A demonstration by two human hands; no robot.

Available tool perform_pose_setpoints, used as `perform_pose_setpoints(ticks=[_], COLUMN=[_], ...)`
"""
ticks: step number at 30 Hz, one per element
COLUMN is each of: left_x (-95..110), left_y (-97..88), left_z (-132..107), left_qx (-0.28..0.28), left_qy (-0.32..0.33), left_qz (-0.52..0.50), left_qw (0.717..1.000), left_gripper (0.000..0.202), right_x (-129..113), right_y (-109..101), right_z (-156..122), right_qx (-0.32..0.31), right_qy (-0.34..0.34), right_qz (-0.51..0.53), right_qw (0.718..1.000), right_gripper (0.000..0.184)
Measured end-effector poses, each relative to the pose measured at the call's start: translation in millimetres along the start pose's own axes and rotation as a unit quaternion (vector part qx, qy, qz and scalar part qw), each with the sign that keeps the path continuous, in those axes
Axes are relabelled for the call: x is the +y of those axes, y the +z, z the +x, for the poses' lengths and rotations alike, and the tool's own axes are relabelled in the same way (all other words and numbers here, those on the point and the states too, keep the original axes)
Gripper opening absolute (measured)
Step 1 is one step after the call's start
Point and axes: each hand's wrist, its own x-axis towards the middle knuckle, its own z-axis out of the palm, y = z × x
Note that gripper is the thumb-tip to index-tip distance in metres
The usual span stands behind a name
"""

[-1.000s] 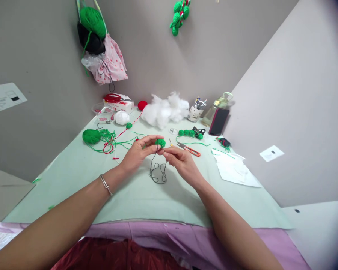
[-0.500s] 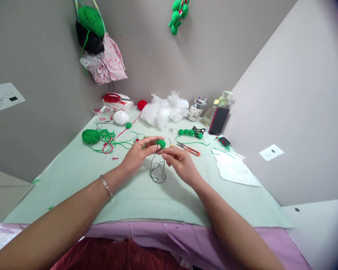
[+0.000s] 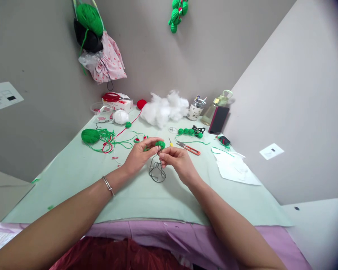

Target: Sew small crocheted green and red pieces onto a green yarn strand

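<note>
My left hand (image 3: 139, 154) pinches a small green crocheted ball (image 3: 160, 144) above the pale green table (image 3: 73, 180). Right beside it, my right hand (image 3: 177, 161) is closed in a pinch at the ball's lower right; what its fingertips hold is too small to make out. A dark thread (image 3: 157, 170) hangs from the ball in loops onto the table between both hands. A silver bracelet (image 3: 108, 186) is on my left wrist.
Orange-handled snips (image 3: 189, 148) lie just right of the hands, near a row of green balls (image 3: 189, 132). Green yarn (image 3: 90, 135) with loose strands lies left. White stuffing (image 3: 165, 108), a cup, a bottle and a phone (image 3: 218, 120) stand at the back. Paper (image 3: 233, 167) lies right.
My right hand has moved slightly left and closer to the green ball. The left hand keeps its pinch on the ball.
</note>
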Motion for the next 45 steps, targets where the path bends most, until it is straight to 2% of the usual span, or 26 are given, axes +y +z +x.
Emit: perform_pose_setpoints(ticks=[4,6,9,12,16,19,21,22,24,26,29,31,32,33,35,37,39,40,42,43,45], left_x=[-3.1,-5.0,-7.4,-9.7,-12.3,-10.0,-6.3,-4.3,-0.5,2.4,6.2,9.0,10.5,11.8,14.1,15.4,15.9,15.9,15.5,15.2,14.4], left_y=[1.0,0.8,0.1,0.8,2.2,1.5,0.0,-1.0,-3.8,-7.6,-14.2,-17.8,-19.0,-19.8,-20.2,-20.1,-20.3,-20.7,-21.9,-22.7,-24.1], left_z=[-0.8,-0.8,-0.5,-0.3,-0.1,0.1,0.0,0.1,0.4,1.5,4.0,5.4,5.9,6.2,6.3,6.2,6.4,6.7,7.7,8.2,9.2], left_qx=[0.001,-0.006,-0.015,-0.034,-0.060,-0.068,-0.078,-0.084,-0.090,-0.094,-0.121,-0.137,-0.138,-0.137,-0.131,-0.124,-0.120,-0.119,-0.111,-0.105,-0.098], left_qy=[0.021,0.023,0.028,0.039,0.052,0.056,0.047,0.039,0.023,0.010,0.003,0.001,0.001,0.000,-0.002,0.002,0.007,0.010,0.013,0.014,0.015], left_qz=[0.046,0.056,0.066,0.072,0.083,0.096,0.108,0.112,0.115,0.109,0.094,0.082,0.076,0.072,0.066,0.064,0.064,0.065,0.067,0.067,0.068], left_qw=[0.999,0.998,0.997,0.996,0.993,0.991,0.990,0.989,0.989,0.989,0.988,0.987,0.987,0.988,0.989,0.990,0.991,0.991,0.992,0.992,0.993], left_gripper=[0.031,0.033,0.033,0.031,0.032,0.032,0.031,0.031,0.031,0.030,0.022,0.019,0.020,0.020,0.022,0.023,0.025,0.025,0.025,0.026,0.026], right_x=[2.3,1.6,-0.7,-0.8,0.5,-2.4,-7.1,-10.0,-16.3,-21.9,-26.2,-25.9,-25.2,-24.1,-21.1,-17.0,-12.1,-9.9,-7.0,-6.6,-8.1], right_y=[-7.3,-12.7,-19.9,-24.0,-21.9,-19.7,-27.8,-37.4,-69.4,-115.4,-185.2,-211.1,-213.9,-209.4,-181.2,-136.7,-90.5,-71.1,-45.2,-39.3,-39.3], right_z=[3.8,5.3,7.4,9.3,8.1,8.2,11.8,14.4,19.2,20.9,16.5,14.0,14.1,15.2,19.5,23.4,23.8,22.3,16.9,13.7,8.5], right_qx=[0.016,0.002,-0.005,0.035,0.056,0.051,0.067,0.087,0.144,0.193,0.217,0.218,0.215,0.211,0.195,0.153,0.102,0.032,-0.101,-0.159,-0.234], right_qy=[0.016,0.022,-0.019,-0.088,-0.122,-0.127,-0.119,-0.114,-0.107,-0.132,-0.165,-0.192,-0.197,-0.195,-0.167,-0.127,-0.094,-0.052,0.002,0.017,0.033], right_qz=[0.062,0.075,-0.006,-0.122,-0.174,-0.153,-0.088,-0.046,0.030,0.055,0.055,0.047,0.043,0.040,0.034,0.023,0.012,-0.011,-0.044,-0.064,-0.096], right_qw=[0.998,0.997,1.000,0.988,0.975,0.979,0.987,0.989,0.983,0.971,0.961,0.956,0.955,0.957,0.966,0.980,0.990,0.998,0.994,0.985,0.967], right_gripper=[0.032,0.033,0.024,0.021,0.019,0.019,0.020,0.022,0.026,0.027,0.033,0.039,0.040,0.038,0.028,0.021,0.028,0.034,0.040,0.042,0.043])
